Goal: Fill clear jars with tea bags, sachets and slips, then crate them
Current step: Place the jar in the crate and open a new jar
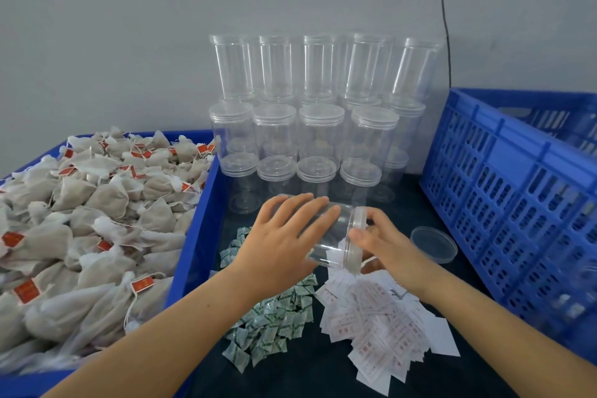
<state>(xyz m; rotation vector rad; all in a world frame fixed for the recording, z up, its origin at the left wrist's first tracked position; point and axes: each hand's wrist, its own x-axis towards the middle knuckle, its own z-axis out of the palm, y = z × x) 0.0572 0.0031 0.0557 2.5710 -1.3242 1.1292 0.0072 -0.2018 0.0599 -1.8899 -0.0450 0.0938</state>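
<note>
Dark desk (323, 371): left hand (274, 245) wraps a tipped clear jar (332, 236); right hand (384, 242) pinches its lid (355, 241). Likely unscrewing; next, tea bags (97, 220).

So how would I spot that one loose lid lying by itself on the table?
Find the big blue slatted crate on the right. On the dark table just at its near-left foot lies a loose clear lid, to the right of the right hand. Every other lid sits on a jar in the stack at the wall; this one lies alone, hollow side up.
</note>
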